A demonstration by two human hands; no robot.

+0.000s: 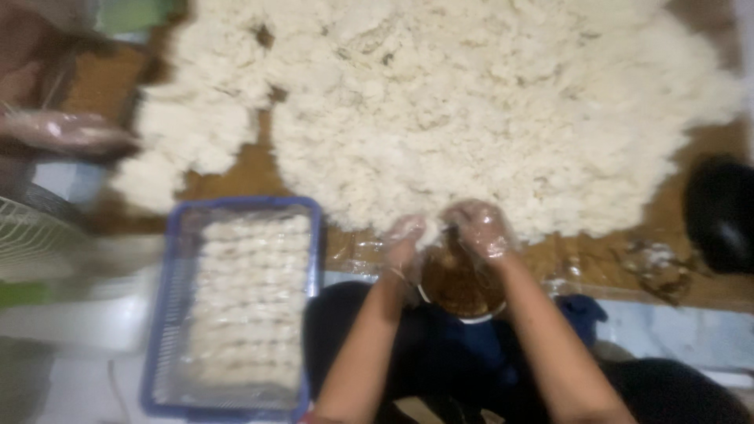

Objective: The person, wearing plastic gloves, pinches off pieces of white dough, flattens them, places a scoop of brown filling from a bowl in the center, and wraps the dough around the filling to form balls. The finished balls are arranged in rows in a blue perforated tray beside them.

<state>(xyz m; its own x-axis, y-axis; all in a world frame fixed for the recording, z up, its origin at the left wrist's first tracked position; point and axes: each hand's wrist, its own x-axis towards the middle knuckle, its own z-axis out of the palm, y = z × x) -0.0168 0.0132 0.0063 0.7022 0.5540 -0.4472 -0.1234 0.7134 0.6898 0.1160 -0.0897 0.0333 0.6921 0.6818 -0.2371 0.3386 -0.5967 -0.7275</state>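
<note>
Rice (471, 110) is pinched by the gloved left hand (406, 242) and right hand (481, 228) above a bowl (462, 290), beside a crate (236, 306).

Your head view is soft throughout, with motion blur smearing every edge. Light falls from above, even and warm, so the white heap (471, 102) glares and loses its texture. Your left hand (404, 239) and right hand (481, 228) show faint sheen on thin plastic. The lower right corner falls into dark shadow; the left margin dissolves into haze.
</note>
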